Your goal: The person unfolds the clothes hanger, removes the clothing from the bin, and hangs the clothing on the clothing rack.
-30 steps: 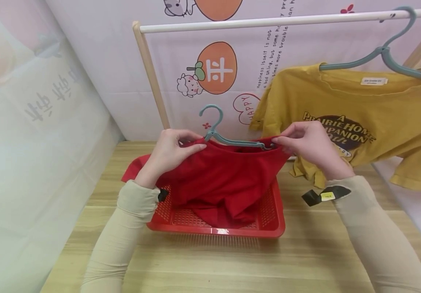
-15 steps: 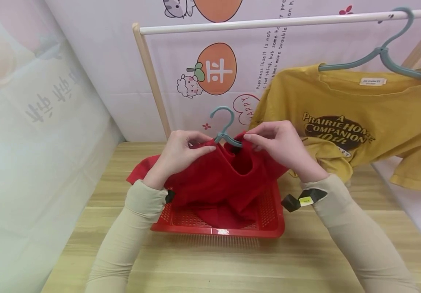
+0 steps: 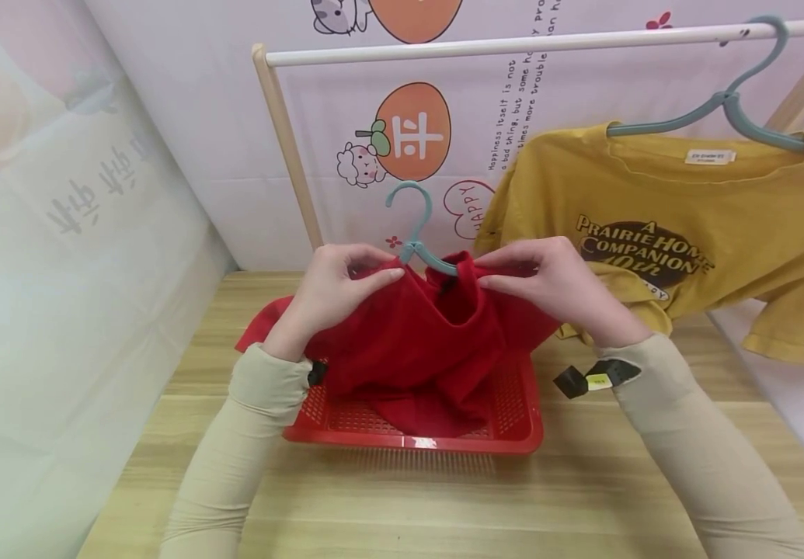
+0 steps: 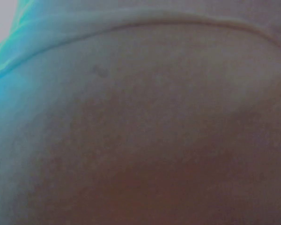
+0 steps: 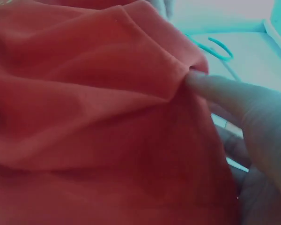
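Note:
A red shirt (image 3: 402, 334) hangs bunched over a red basket (image 3: 415, 442), its lower part inside. Within its neckline sits a blue-green hanger (image 3: 417, 225), hook upright; the arm ends are hidden by cloth. My left hand (image 3: 342, 291) pinches the shirt's collar just left of the hanger's neck, perhaps with the hanger's arm beneath. On the other side my right hand (image 3: 548, 283) pinches the collar near the hanger's right arm. In the right wrist view, the thumb (image 5: 220, 91) presses the red cloth's folded edge. Only blurred skin and a sleeve edge show in the left wrist view.
Behind the basket stands a rack with a white rail (image 3: 443, 50) and wooden posts (image 3: 293, 155). A yellow T-shirt (image 3: 653, 194) hangs on its right side from another blue-green hanger (image 3: 733, 97). The wooden table (image 3: 346, 512) lies under the basket; a printed cloth backs it.
My right hand has moved left toward the hanger's neck, bringing the collar over the hanger's right arm, then shifted slightly back right. The neckline has narrowed and sags; the hook has shifted and risen a little.

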The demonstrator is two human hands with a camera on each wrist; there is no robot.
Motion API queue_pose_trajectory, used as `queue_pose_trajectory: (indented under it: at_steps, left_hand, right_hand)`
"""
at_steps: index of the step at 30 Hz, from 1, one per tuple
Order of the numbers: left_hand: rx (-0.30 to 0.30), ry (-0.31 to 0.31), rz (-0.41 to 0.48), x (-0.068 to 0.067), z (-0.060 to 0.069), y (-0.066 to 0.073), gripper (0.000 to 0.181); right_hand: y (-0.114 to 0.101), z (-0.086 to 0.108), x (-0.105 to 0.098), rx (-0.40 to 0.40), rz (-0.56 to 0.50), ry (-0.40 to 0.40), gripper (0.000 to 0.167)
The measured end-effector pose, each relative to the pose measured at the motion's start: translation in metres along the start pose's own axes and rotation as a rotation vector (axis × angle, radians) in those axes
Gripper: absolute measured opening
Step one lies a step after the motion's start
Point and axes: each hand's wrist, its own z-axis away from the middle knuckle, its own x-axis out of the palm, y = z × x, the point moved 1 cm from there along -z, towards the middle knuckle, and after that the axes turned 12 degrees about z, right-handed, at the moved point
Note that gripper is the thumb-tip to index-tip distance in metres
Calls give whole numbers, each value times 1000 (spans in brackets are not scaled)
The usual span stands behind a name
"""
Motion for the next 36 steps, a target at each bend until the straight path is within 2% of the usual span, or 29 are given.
queue_pose_trajectory:
  at_steps: [4,7,11,18,22,25,27,29,32,36]
  left_hand:
    - [19,-34,13,9,0,0,22]
    - [17,-54,24,13,1,1,22]
    - [-2,-89,45,15,3,1,23]
    - [-47,-122,73,6,5,0,24]
    - [-35,-100,69,2,5,1,22]
    - [-22,-73,64,1,3,2,22]
    - [-16,-50,60,0,2,2,23]
    - [-12,-31,57,0,2,3,24]
    - [-10,-15,43,-4,2,3,25]
    - [7,16,-29,-15,4,2,21]
  right_hand:
    - [-1,-3,8,-144,43,42,18]
    - [0,-4,9,-174,83,58,11]
    - [0,-4,4,-146,120,24,6]
    - [8,-5,-19,-19,201,-33,7]
    - [10,-4,-25,-21,248,-137,15]
    - [7,-1,-23,-11,194,-243,20]
    - [3,0,-20,-5,152,-286,23]
    - [1,0,-17,-5,133,-288,23]
    - [1,0,-16,-16,136,-244,18]
    - [6,2,-22,-1,146,-195,17]
